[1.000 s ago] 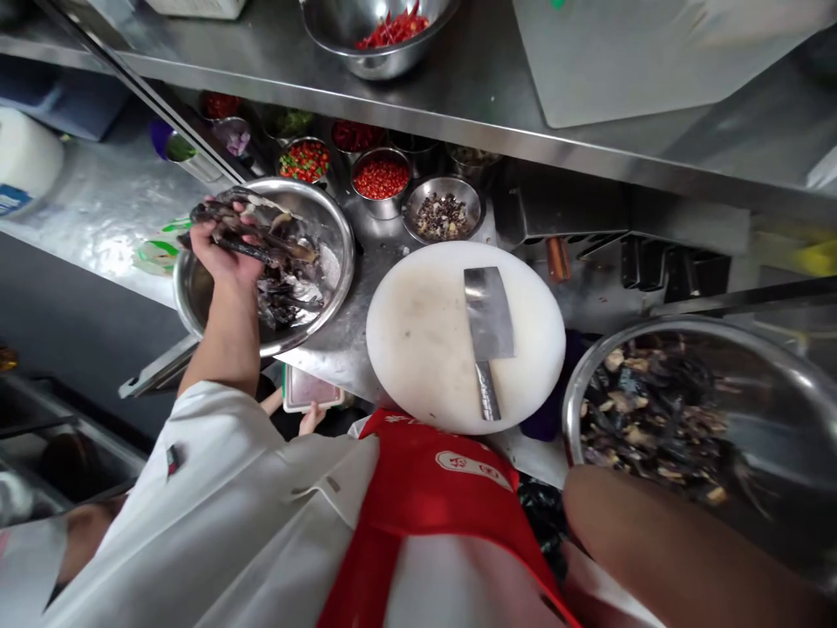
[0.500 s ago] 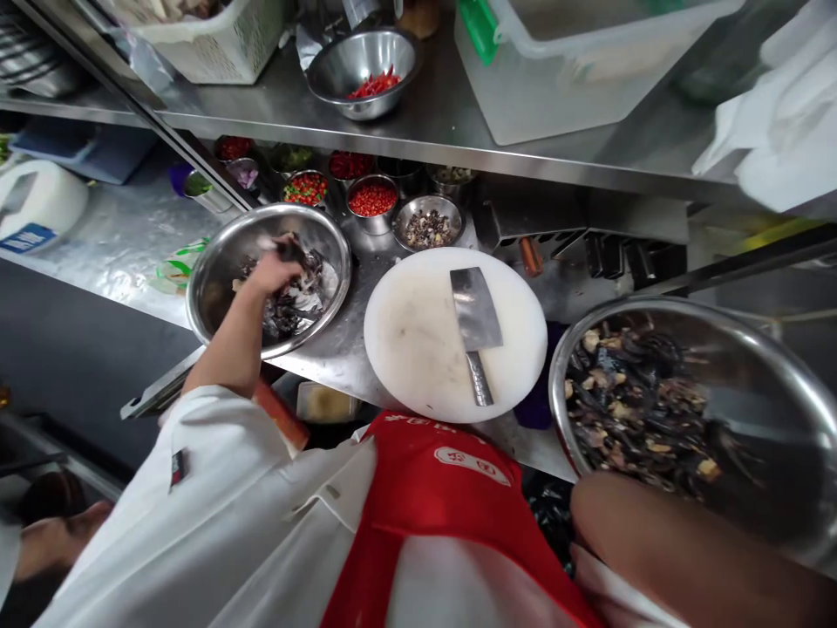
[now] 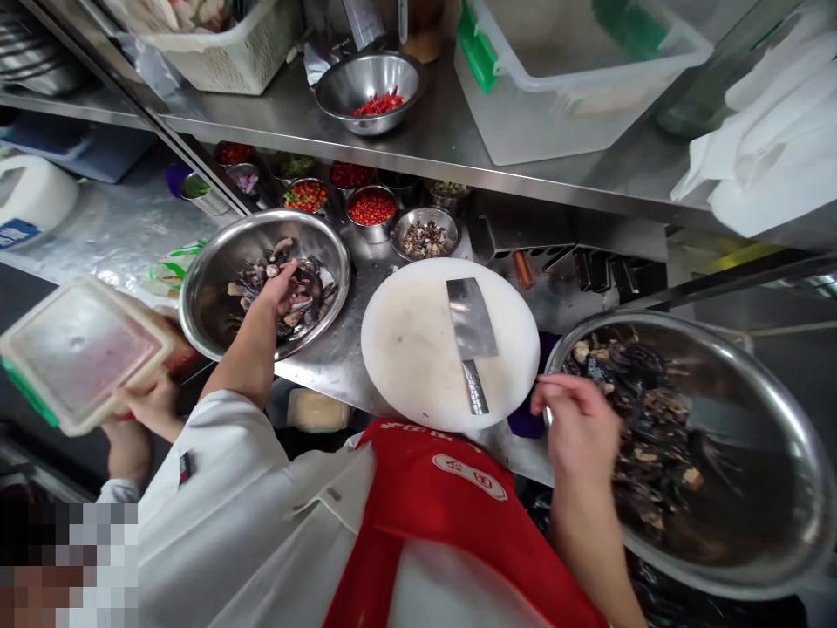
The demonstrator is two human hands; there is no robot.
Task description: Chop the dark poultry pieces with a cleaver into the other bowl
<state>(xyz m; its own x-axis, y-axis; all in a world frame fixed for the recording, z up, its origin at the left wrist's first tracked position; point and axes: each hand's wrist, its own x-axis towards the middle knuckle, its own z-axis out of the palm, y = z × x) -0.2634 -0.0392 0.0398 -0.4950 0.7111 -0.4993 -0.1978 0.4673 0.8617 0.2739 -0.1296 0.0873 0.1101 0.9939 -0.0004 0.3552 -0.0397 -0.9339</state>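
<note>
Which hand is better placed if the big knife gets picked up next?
Probably the right hand: it's nearer the knife on the white board, while the left hand is in a metal bowl among dark pieces.

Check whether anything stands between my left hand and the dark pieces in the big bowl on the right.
Yes: between your left hand, in the left bowl, and those dark pieces are the white board, the cleaver lying on it, and your right hand by the rim of the big bowl.
</note>
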